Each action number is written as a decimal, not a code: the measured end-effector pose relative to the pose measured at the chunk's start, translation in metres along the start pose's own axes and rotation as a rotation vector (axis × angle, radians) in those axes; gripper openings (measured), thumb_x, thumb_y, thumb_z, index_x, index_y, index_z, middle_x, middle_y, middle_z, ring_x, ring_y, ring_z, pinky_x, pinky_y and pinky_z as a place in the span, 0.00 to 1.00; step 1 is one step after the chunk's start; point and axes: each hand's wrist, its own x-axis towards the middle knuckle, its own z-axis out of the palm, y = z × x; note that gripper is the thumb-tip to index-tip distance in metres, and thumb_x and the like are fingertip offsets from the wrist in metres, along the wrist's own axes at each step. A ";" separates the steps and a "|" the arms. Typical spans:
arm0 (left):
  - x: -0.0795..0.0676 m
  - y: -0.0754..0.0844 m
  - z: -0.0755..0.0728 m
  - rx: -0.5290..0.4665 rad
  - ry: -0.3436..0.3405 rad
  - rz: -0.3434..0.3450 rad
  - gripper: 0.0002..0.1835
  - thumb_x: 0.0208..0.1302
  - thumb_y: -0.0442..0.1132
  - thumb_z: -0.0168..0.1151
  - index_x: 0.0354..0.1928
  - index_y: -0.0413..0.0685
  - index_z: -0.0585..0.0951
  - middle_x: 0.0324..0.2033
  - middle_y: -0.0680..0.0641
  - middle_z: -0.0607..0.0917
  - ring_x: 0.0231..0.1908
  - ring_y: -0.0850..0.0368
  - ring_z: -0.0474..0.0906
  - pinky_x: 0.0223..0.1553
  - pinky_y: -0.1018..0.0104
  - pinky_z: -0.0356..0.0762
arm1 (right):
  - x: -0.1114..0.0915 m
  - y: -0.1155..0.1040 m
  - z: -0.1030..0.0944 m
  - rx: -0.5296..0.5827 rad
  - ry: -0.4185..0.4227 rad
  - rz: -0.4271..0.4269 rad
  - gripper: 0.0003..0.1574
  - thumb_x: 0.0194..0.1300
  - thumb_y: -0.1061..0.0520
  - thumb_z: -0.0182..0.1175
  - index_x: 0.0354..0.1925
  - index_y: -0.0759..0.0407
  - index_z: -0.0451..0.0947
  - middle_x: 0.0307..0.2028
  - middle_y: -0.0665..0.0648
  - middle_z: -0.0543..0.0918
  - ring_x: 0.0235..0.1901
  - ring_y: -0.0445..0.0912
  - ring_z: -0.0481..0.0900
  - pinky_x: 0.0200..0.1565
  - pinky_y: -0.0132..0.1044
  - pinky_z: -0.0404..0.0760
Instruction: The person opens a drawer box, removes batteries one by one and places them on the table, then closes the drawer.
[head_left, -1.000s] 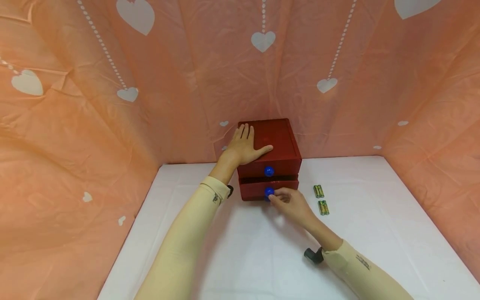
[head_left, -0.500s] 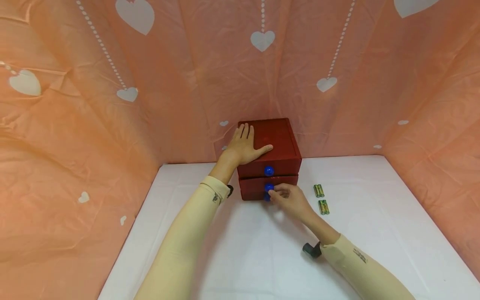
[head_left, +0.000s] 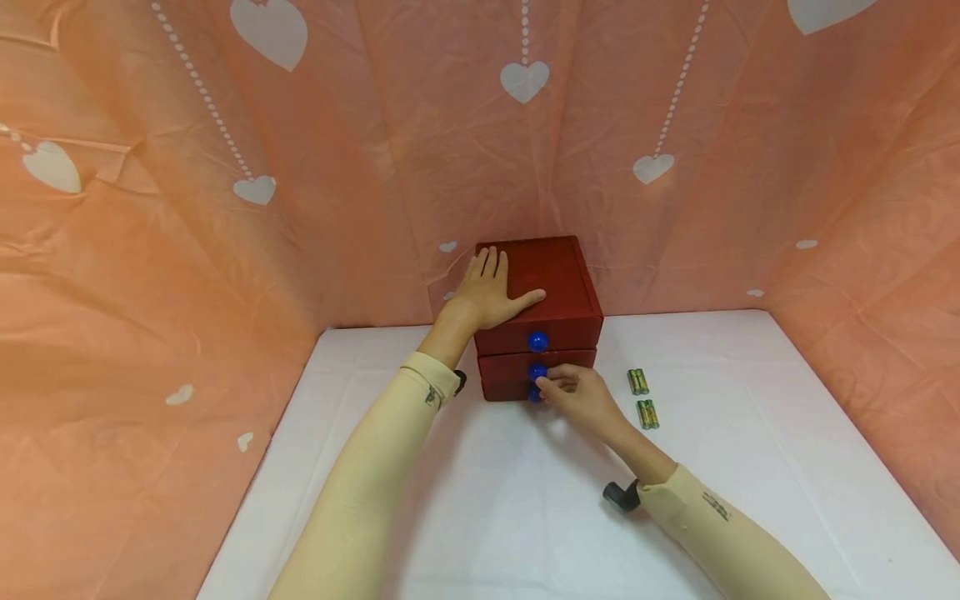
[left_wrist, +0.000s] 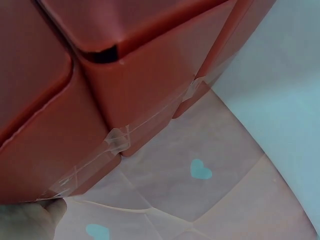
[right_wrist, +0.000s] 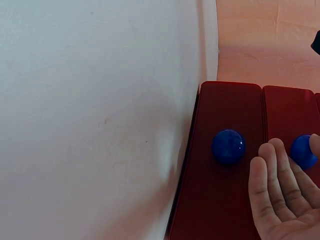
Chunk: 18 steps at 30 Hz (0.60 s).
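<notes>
A dark red drawer cabinet (head_left: 555,271) with round blue knobs stands at the back of the white table. My left hand (head_left: 487,298) rests flat on its top, fingers straight and thumb spread. In the left wrist view, part of that hand (left_wrist: 30,220) shows beside the cabinet's taped side. My right hand (head_left: 588,402) holds the middle drawer's knob (head_left: 537,372) between thumb and fingers; its other fingers extend in the right wrist view. The middle drawer front (head_left: 504,375) sits nearly flush under the top drawer, whose knob (head_left: 538,342) is free. Below is the bottom knob (right_wrist: 228,146).
Two pairs of green-and-gold batteries, a farther pair (head_left: 637,382) and a nearer pair (head_left: 647,414), lie on the white tablecloth (head_left: 480,517) right of the cabinet. A peach curtain (head_left: 405,167) with white hearts closes in the back and sides.
The middle drawer has slid back into the cabinet, and the dark gap above it has gone. My right hand moved slightly forward with its knob; my left hand stayed put.
</notes>
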 end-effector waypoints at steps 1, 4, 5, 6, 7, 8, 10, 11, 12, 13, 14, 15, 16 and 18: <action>0.000 0.000 0.000 0.001 0.000 -0.001 0.60 0.74 0.80 0.38 0.87 0.40 0.39 0.86 0.38 0.37 0.86 0.43 0.29 0.84 0.53 0.28 | 0.000 0.000 0.000 0.002 0.001 -0.001 0.20 0.76 0.55 0.68 0.52 0.73 0.85 0.38 0.62 0.92 0.39 0.62 0.92 0.39 0.32 0.87; 0.000 0.000 0.000 0.001 0.000 -0.003 0.60 0.74 0.80 0.38 0.87 0.41 0.39 0.86 0.38 0.37 0.86 0.44 0.29 0.84 0.53 0.28 | 0.002 0.000 0.001 0.012 0.003 -0.003 0.20 0.76 0.56 0.68 0.51 0.74 0.84 0.37 0.64 0.92 0.38 0.61 0.92 0.38 0.31 0.87; 0.001 0.000 0.000 0.001 0.000 -0.002 0.60 0.74 0.80 0.38 0.87 0.41 0.39 0.86 0.38 0.37 0.86 0.44 0.29 0.84 0.53 0.28 | 0.002 0.000 0.001 0.017 0.004 -0.002 0.19 0.76 0.56 0.68 0.51 0.75 0.84 0.37 0.64 0.92 0.38 0.61 0.91 0.38 0.31 0.87; 0.001 0.000 0.000 0.002 0.000 -0.002 0.60 0.74 0.80 0.38 0.87 0.41 0.39 0.86 0.38 0.37 0.86 0.44 0.29 0.84 0.53 0.28 | 0.002 0.000 0.001 0.022 0.003 -0.002 0.19 0.76 0.56 0.68 0.51 0.75 0.84 0.37 0.64 0.92 0.38 0.61 0.91 0.37 0.31 0.87; 0.001 0.000 0.000 0.003 0.000 -0.002 0.60 0.74 0.80 0.38 0.87 0.40 0.39 0.86 0.38 0.37 0.86 0.44 0.29 0.84 0.53 0.27 | 0.003 0.000 0.002 0.025 0.003 0.000 0.19 0.76 0.57 0.67 0.51 0.75 0.84 0.37 0.65 0.92 0.39 0.62 0.91 0.37 0.31 0.87; 0.000 0.000 0.000 0.002 0.000 -0.001 0.60 0.74 0.80 0.38 0.87 0.40 0.39 0.86 0.38 0.37 0.86 0.44 0.29 0.84 0.53 0.27 | 0.003 0.000 0.002 0.028 0.003 0.004 0.19 0.76 0.57 0.67 0.51 0.75 0.84 0.37 0.65 0.92 0.39 0.62 0.91 0.37 0.31 0.87; 0.000 0.000 0.000 0.001 -0.002 0.000 0.60 0.75 0.80 0.38 0.87 0.40 0.39 0.86 0.38 0.37 0.86 0.44 0.29 0.84 0.54 0.27 | 0.003 0.000 0.002 0.027 0.002 0.012 0.19 0.77 0.57 0.67 0.51 0.75 0.84 0.37 0.64 0.91 0.40 0.62 0.91 0.38 0.31 0.87; 0.001 0.000 0.000 0.001 -0.003 0.001 0.60 0.75 0.80 0.38 0.87 0.40 0.39 0.86 0.38 0.37 0.86 0.44 0.29 0.84 0.54 0.27 | 0.003 0.000 0.001 0.027 0.001 0.017 0.19 0.76 0.56 0.67 0.51 0.74 0.84 0.37 0.64 0.91 0.40 0.63 0.91 0.38 0.31 0.87; 0.000 0.000 0.000 0.000 -0.004 0.000 0.60 0.75 0.80 0.38 0.87 0.40 0.39 0.86 0.38 0.37 0.86 0.44 0.29 0.84 0.54 0.27 | 0.003 0.000 0.001 0.023 0.000 0.021 0.19 0.76 0.56 0.67 0.51 0.74 0.84 0.38 0.64 0.92 0.40 0.63 0.91 0.38 0.31 0.87; 0.000 0.000 0.000 0.000 -0.005 0.000 0.60 0.75 0.80 0.38 0.87 0.40 0.39 0.86 0.38 0.37 0.86 0.44 0.29 0.84 0.54 0.27 | 0.003 0.000 0.001 0.019 0.000 0.026 0.20 0.76 0.56 0.68 0.51 0.74 0.84 0.38 0.63 0.92 0.40 0.63 0.91 0.38 0.31 0.87; 0.000 0.000 0.000 -0.002 -0.005 0.000 0.60 0.75 0.80 0.38 0.87 0.40 0.39 0.86 0.38 0.37 0.86 0.44 0.29 0.84 0.54 0.27 | 0.003 0.000 0.000 0.012 -0.002 0.024 0.20 0.76 0.55 0.68 0.51 0.74 0.84 0.38 0.63 0.92 0.40 0.63 0.91 0.38 0.32 0.87; 0.000 0.000 0.000 -0.002 -0.005 -0.001 0.60 0.74 0.80 0.38 0.87 0.40 0.39 0.86 0.38 0.37 0.86 0.44 0.29 0.84 0.54 0.27 | 0.003 0.000 0.000 0.007 -0.002 0.027 0.20 0.76 0.54 0.68 0.51 0.73 0.85 0.38 0.63 0.92 0.41 0.62 0.91 0.39 0.32 0.87; 0.000 0.000 0.000 -0.003 -0.006 -0.003 0.60 0.74 0.80 0.38 0.87 0.41 0.39 0.86 0.38 0.37 0.86 0.44 0.28 0.84 0.54 0.27 | 0.003 0.001 -0.001 0.001 -0.005 0.031 0.21 0.76 0.54 0.68 0.52 0.73 0.85 0.38 0.63 0.92 0.41 0.62 0.91 0.39 0.32 0.87; 0.000 0.000 0.000 -0.005 -0.006 -0.005 0.60 0.74 0.80 0.38 0.87 0.41 0.39 0.86 0.38 0.36 0.86 0.44 0.28 0.84 0.53 0.27 | 0.002 0.002 -0.003 -0.017 -0.008 0.030 0.21 0.75 0.53 0.69 0.52 0.72 0.85 0.38 0.63 0.92 0.40 0.59 0.91 0.39 0.33 0.87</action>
